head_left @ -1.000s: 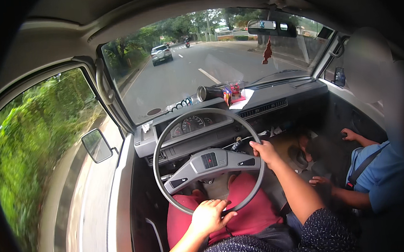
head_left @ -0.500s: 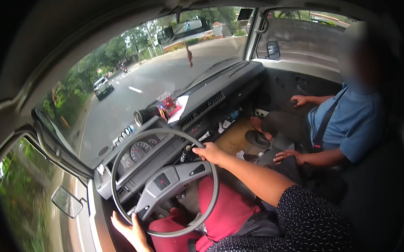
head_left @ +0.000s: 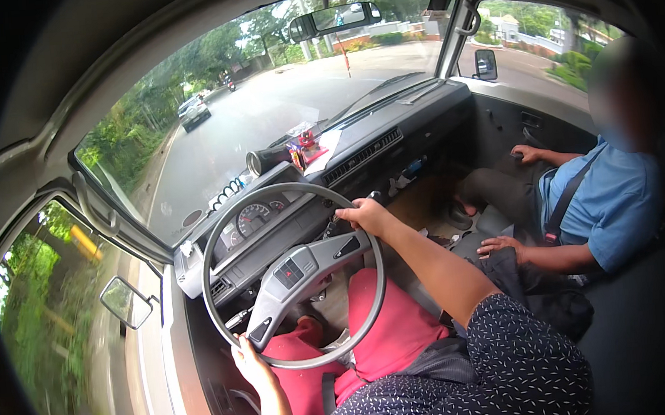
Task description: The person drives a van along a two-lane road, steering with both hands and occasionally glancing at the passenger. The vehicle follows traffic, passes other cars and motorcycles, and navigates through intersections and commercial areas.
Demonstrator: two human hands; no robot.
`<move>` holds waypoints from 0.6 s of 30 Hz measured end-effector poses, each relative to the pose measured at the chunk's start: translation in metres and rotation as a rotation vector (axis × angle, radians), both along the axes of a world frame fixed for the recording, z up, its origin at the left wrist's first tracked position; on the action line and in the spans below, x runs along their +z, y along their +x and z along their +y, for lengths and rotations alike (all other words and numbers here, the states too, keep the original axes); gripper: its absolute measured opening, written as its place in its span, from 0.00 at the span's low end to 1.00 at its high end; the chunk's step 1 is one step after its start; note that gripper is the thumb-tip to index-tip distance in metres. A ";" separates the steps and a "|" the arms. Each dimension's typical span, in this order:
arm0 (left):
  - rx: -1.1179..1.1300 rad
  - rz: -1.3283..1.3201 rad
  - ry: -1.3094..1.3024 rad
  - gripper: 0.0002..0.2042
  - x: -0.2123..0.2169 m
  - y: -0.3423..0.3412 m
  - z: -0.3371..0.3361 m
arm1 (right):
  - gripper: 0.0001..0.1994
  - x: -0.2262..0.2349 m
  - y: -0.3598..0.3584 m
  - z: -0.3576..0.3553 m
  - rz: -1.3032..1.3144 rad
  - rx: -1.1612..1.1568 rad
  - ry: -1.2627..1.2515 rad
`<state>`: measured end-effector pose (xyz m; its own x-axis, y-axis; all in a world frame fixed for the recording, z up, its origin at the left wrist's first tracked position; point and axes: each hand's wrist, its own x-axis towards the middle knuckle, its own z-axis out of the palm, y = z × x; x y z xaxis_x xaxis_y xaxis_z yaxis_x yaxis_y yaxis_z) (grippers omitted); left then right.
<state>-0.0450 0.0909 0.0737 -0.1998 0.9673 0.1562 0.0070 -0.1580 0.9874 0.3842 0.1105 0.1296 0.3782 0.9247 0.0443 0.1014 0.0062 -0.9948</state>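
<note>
Steering wheel (head_left: 295,276): grey, large, thin-rimmed, with a two-spoke hub; sits just ahead of the driver's lap, above red-clad legs (head_left: 391,330), tilted toward the instrument cluster (head_left: 252,217).

Left hand (head_left: 252,365): at the wheel's lower-left rim, grip closed loosely round the rim from below, apparently to steady it; how far the fingers wrap is hard to tell at this edge of the view.

Right hand (head_left: 365,215): on the upper-right rim, grip closed over the top, arm extended, giving leverage for turning.

Dashboard (head_left: 389,138): dark, carrying a small red item and papers near the windscreen, within the driver's reach.

Rear-view mirror (head_left: 335,20): hung high at centre.

Side mirror (head_left: 125,301): outside the left door.

Passenger (head_left: 602,204): in a blue shirt, belted, hands resting on lap and door side.

Road ahead: a car (head_left: 195,111) in the distance.
</note>
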 end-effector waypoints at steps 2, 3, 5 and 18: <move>0.049 0.004 -0.039 0.17 -0.006 0.004 -0.005 | 0.20 0.008 -0.002 0.002 0.000 -0.013 -0.033; 0.041 -0.021 -0.001 0.17 -0.010 0.005 -0.007 | 0.20 0.011 -0.003 0.001 -0.005 -0.016 -0.032; 0.043 -0.139 0.059 0.17 -0.017 0.007 -0.006 | 0.20 0.014 -0.003 0.000 -0.006 -0.013 -0.029; -0.031 -0.010 0.104 0.16 -0.014 -0.008 0.014 | 0.23 -0.008 -0.004 -0.008 -0.030 -0.054 -0.015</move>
<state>-0.0532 0.1054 0.0597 -0.1721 0.9518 0.2540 -0.0094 -0.2594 0.9657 0.3801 0.1025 0.1218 0.4260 0.9037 0.0428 0.1306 -0.0146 -0.9913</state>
